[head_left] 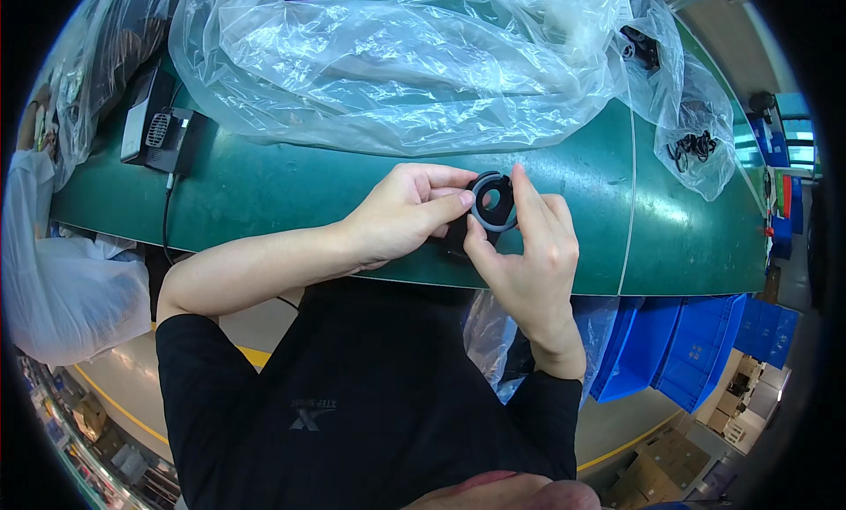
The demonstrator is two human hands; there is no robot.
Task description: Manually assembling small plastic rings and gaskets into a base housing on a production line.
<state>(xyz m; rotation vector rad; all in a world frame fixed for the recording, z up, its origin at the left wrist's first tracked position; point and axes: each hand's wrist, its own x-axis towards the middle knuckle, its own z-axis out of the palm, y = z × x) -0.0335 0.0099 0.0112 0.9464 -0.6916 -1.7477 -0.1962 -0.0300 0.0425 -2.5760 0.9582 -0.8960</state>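
Note:
Between my two hands, just above the near part of the green table, is a round black part with a grey ring (pixel 480 201) on it and a hole in the middle. My left hand (pixel 407 208) pinches its left edge between thumb and fingers. On the other side, my right hand (pixel 531 237) grips the right and lower edge, thumb below and forefinger along the side. A dark body shows under the ring, partly hidden by my fingers. What kind of part it is I cannot make out.
Large clear plastic bags (pixel 397 65) cover the far side of the green table (pixel 326 179). A black device with a cable (pixel 174 140) stands at the left. Small black parts lie in a bag (pixel 696 148) at the right. Blue bins (pixel 696 347) sit below the table's right edge.

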